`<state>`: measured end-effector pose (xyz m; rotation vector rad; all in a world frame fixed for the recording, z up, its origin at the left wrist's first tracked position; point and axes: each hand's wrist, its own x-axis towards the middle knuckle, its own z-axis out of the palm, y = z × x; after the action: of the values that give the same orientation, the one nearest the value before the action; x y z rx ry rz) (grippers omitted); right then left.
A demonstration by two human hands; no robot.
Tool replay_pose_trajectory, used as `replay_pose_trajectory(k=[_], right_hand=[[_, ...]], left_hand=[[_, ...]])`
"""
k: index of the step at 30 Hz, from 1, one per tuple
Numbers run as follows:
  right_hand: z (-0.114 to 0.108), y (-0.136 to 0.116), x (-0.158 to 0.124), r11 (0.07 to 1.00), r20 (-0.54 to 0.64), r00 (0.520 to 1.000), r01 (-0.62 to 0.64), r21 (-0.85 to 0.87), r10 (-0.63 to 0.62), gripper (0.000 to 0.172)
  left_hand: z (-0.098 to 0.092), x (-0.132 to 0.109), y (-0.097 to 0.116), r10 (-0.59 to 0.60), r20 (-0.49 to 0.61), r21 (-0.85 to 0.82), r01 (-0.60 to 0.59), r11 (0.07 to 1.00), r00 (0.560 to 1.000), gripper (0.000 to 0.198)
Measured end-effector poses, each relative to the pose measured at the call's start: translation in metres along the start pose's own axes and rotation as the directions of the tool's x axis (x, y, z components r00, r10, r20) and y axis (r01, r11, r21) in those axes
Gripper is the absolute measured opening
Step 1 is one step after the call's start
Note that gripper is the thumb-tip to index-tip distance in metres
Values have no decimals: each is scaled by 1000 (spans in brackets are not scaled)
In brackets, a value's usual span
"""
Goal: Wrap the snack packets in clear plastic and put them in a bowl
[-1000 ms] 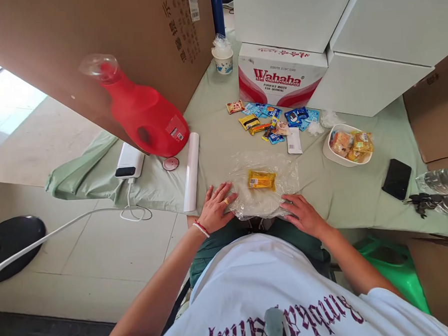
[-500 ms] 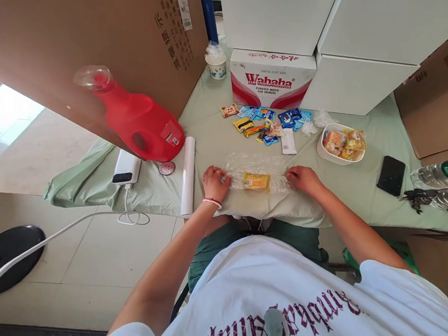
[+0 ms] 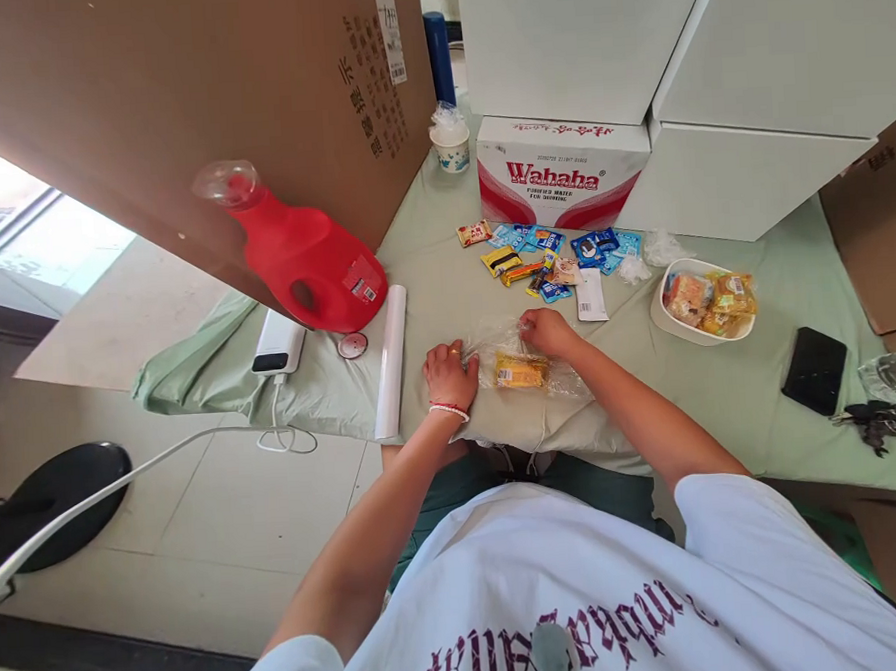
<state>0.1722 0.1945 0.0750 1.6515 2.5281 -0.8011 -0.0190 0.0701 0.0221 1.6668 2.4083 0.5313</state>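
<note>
A yellow wrapped snack (image 3: pixel 521 372) lies on a crumpled sheet of clear plastic film (image 3: pixel 567 381) near the table's front edge. My left hand (image 3: pixel 451 375), with a red and white bracelet, rests at the film's left side, fingers apart and pressing down on it. At the film's upper edge, just above the snack, my right hand (image 3: pixel 547 332) pinches the film between its fingertips. Left of my left hand lies a white roll (image 3: pixel 391 363). Several small snack packets (image 3: pixel 520 272) are scattered beyond the film.
A white bowl of wrapped snacks (image 3: pixel 664 316) and a black phone (image 3: pixel 814 370) sit on the right. A red jug (image 3: pixel 316 262), a power bank (image 3: pixel 279 342) and a round tin (image 3: pixel 352 345) are left. A Wahaba-style printed carton (image 3: pixel 560 174) stands behind.
My right hand has moved from the film's right end leftward and up to its upper edge. My left hand now lies flatter on the left side. The whole view has shifted slightly.
</note>
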Motion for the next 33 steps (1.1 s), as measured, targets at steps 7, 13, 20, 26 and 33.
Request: replay_pose_trajectory(k=[7,13,20,26,33], right_hand=[[2,-6,-52,941,-65,938,339,-19,-340,34],[31,-6,-98,859,50,883,465,-212,-466,40],[44,-9,-104,905,-19,921,378,-196,-389,40],[61,-3,-117,932,-143,921,351,-95,-362,35],[44,26,-127,954,-341,933,202,221,-119,38]], left_hand=[[0,-2,3,-1,-1,11,1,1000,1000,16],[-7,4,0,-100,-20,-230,93,969,995,4],[-26,-1,33,41,-3,-472,-38,881,999,6],[-15,-31,72,401,77,-447,-328,832,913,22],[1,-62,56,575,59,-272,-541,796,816,40]])
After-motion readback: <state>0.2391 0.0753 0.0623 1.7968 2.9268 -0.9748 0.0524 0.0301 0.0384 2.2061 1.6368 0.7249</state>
